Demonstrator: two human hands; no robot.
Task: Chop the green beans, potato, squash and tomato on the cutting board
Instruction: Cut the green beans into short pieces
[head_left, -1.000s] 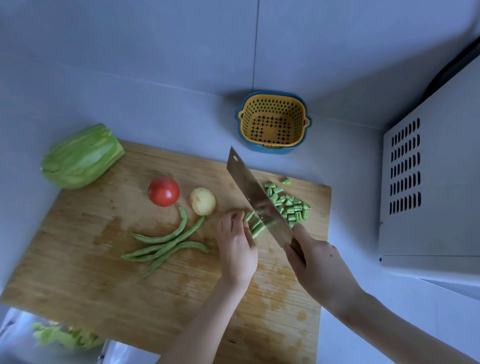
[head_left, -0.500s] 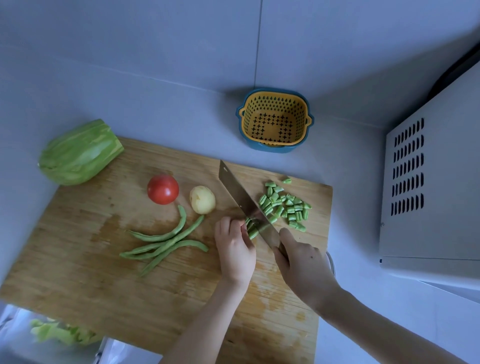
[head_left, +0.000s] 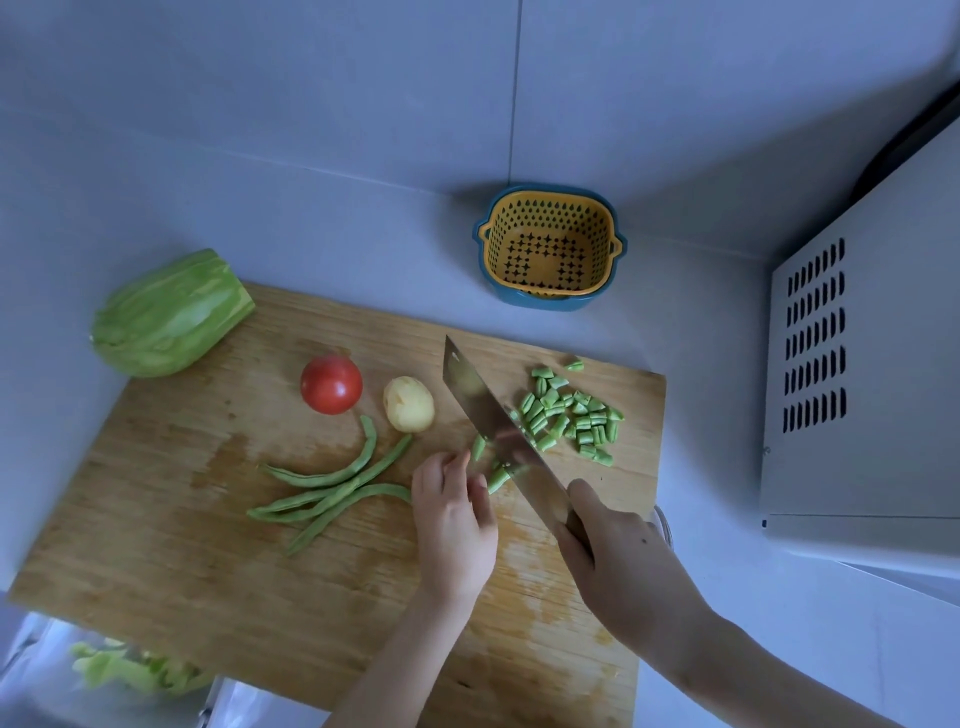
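we are partway through the green beans. our left hand (head_left: 454, 525) sits on the cutting board (head_left: 208, 545) with its fingers curled under, pinching down the last short bean ends (head_left: 496, 477). the tips are tucked back, we judge, so that knuckles rather than fingertips face the blade. our right hand (head_left: 618, 561) is wrapped round the handle of the cleaver (head_left: 488, 410), with one finger laid forward near the base of the blade, probably for steadiness. the blade runs slantwise across the board just right of the left hand, its edge among the bean ends. whether it touches the wood we cannot tell.

the chopped pieces (head_left: 571, 415) lie in a loose heap on the far side of the blade, toward the board's right edge and out of the cutting spot. a few whole beans (head_left: 337, 488) lie just left of the left hand, within easy reach for the next bundle. beyond them the tomato (head_left: 331, 384) and potato (head_left: 409, 404) sit near each other, both uncut. the squash (head_left: 169, 314) rests partly on the board's far-left corner and partly on the table (head_left: 701, 364). a yellow strainer basket (head_left: 519, 228) stands behind the board, likely meant for the cut pieces. by our reckoning the beans are about half done and three vegetables are untouched.
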